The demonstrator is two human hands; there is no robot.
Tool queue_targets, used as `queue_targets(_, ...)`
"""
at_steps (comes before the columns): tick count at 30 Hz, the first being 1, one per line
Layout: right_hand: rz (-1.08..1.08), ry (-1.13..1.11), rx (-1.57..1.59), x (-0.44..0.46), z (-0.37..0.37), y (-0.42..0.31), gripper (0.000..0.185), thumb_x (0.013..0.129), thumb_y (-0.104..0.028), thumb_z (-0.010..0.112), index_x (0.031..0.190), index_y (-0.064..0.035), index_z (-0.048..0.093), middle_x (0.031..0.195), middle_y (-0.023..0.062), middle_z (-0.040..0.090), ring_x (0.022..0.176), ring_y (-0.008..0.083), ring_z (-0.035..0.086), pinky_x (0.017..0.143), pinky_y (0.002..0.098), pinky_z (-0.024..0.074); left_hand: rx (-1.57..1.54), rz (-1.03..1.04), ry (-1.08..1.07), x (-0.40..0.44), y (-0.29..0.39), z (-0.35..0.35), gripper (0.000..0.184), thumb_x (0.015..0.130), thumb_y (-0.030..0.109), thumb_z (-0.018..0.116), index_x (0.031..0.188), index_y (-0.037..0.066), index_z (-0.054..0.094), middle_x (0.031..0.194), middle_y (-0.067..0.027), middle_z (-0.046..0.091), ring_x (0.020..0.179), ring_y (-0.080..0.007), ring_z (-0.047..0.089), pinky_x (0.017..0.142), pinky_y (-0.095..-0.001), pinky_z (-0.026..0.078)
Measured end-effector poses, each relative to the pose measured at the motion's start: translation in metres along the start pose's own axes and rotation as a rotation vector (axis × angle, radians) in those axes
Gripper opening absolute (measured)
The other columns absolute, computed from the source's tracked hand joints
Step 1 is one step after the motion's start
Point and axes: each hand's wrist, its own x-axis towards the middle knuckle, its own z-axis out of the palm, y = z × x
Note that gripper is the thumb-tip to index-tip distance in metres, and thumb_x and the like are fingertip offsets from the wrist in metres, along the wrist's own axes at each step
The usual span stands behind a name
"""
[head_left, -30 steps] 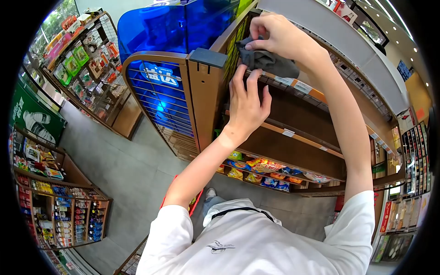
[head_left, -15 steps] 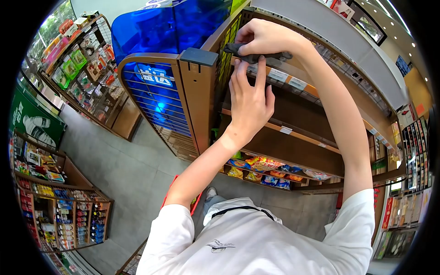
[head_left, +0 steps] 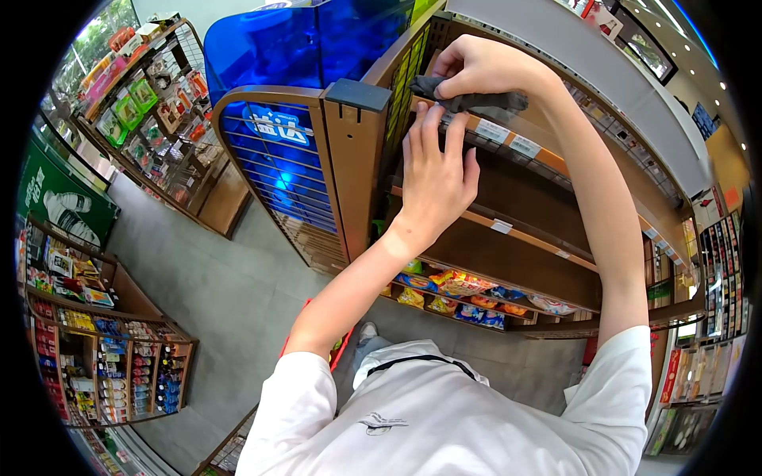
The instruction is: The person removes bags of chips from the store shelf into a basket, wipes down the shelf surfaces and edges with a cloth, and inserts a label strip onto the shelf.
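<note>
A crumpled dark grey cloth (head_left: pixel 496 101) is pinched in my right hand (head_left: pixel 496 67), against the upper shelf of a brown shelving unit (head_left: pixel 347 174). My left hand (head_left: pixel 438 170) is raised just below it. Its fingers are stretched out, with the tips at the front edge of that shelf, close to the cloth. White price labels (head_left: pixel 491 131) line the shelf's front strip, to the right of my left fingertips. The cloth and fingers partly hide the upper shelf surface.
A blue display panel (head_left: pixel 274 131) behind wire bars adjoins the unit's left end. Bagged snacks (head_left: pixel 460 283) sit on the lowest shelf. Other stocked racks (head_left: pixel 131 373) stand to the left, across a grey floor (head_left: pixel 190 278). A red-edged object (head_left: pixel 341 349) shows beside my left arm.
My right hand and the cloth have shifted slightly right along the shelf. My left fingers, earlier against the cloth, now sit a little lower at the shelf edge. The view has turned slightly.
</note>
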Motion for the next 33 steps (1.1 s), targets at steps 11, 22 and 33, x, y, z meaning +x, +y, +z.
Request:
queue_targets(11,-0.124,0.138,-0.057,-0.010,0.014,-0.005,0.028,0.071,-0.023,0.067,0.084,0.0016,0.071,0.073,0.0165,0.068,0.067,0.0249,0.065,0.063,0.0371,0.0523,-0.261,-0.180,0.123,0.012,-0.024,0.006,0.056,0.089,0.009,0.058,0.135,-0.009,0.033,0.134,-0.0274,0.042,0.126,-0.0400,0.041,0.109,-0.0445,0.030)
queue_targets(22,-0.049,0.215,-0.042,-0.017,0.025,-0.013,0.025,0.075,-0.021,0.069,0.088,0.0011,0.072,0.076,0.0201,0.069,0.070,0.0313,0.067,0.065,0.0374,0.0549,-0.168,-0.203,0.161,0.014,-0.022,0.005,0.042,0.094,0.005,0.055,0.134,-0.003,0.044,0.124,-0.0227,0.051,0.107,-0.0351,0.056,0.090,-0.0397,0.049)
queue_targets(33,-0.042,0.213,0.014,-0.021,0.025,-0.009,0.026,0.075,-0.022,0.070,0.085,0.0017,0.072,0.072,0.0196,0.067,0.069,0.0302,0.067,0.064,0.0382,0.0540,-0.255,-0.247,0.198,0.017,-0.024,0.004,0.034,0.094,0.007,0.059,0.126,-0.003,0.051,0.119,-0.0192,0.054,0.105,-0.0304,0.058,0.091,-0.0378,0.050)
